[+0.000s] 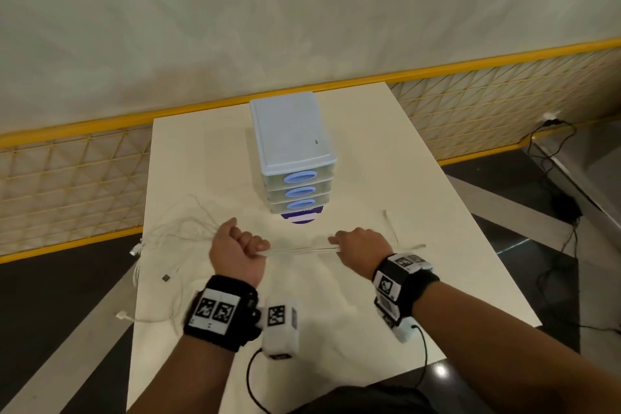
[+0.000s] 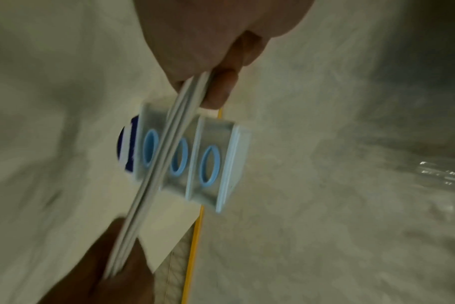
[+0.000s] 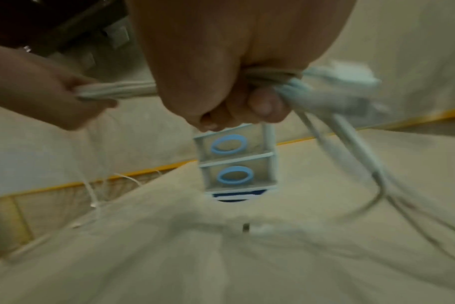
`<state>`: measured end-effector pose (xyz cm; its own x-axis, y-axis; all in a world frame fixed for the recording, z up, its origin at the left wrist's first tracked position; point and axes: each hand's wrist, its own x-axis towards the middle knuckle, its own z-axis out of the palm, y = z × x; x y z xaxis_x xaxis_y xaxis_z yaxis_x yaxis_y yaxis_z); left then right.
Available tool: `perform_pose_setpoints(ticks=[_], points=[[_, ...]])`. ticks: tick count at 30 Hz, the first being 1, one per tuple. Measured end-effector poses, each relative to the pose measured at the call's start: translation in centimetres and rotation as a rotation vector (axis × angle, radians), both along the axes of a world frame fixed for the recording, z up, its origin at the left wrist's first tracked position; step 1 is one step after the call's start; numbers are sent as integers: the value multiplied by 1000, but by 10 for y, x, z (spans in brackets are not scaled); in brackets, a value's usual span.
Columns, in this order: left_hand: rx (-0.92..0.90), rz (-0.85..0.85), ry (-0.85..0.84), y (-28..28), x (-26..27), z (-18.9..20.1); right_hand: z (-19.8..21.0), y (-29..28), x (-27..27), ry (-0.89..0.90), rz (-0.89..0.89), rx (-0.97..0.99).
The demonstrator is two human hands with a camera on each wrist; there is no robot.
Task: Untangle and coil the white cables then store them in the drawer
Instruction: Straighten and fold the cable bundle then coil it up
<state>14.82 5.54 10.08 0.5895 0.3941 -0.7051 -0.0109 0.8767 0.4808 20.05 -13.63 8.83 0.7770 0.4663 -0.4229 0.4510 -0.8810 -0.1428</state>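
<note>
Between the hands, a bundle of white cables (image 1: pixel 299 249) is stretched taut above the counter (image 1: pixel 386 178), grasped by left hand (image 1: pixel 237 250) and right hand (image 1: pixel 361 247), near the drawer unit (image 1: pixel 292 151).

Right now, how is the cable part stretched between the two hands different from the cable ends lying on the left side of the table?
The stretched cable part runs straight and taut, lifted between the left hand and right hand; the loose cable ends lie slack and curvy on the table. The stretched part is bunched together; the loose ends spread apart. Both are white.
</note>
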Motion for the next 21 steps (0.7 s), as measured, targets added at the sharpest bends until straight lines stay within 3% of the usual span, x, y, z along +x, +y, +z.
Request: perform_pose_setpoints(ticks=[4, 9, 16, 21], points=[[39, 43, -60, 8, -7, -7, -2, -4, 8, -5, -21, 5], [22, 39, -269, 6, -22, -17, -2, 12, 6, 4, -118, 129], [-168, -39, -266, -38, -18, -16, 11, 38, -5, -51, -72, 264], [-105, -110, -174, -44, -9, -7, 15, 35, -11, -41, 71, 218]])
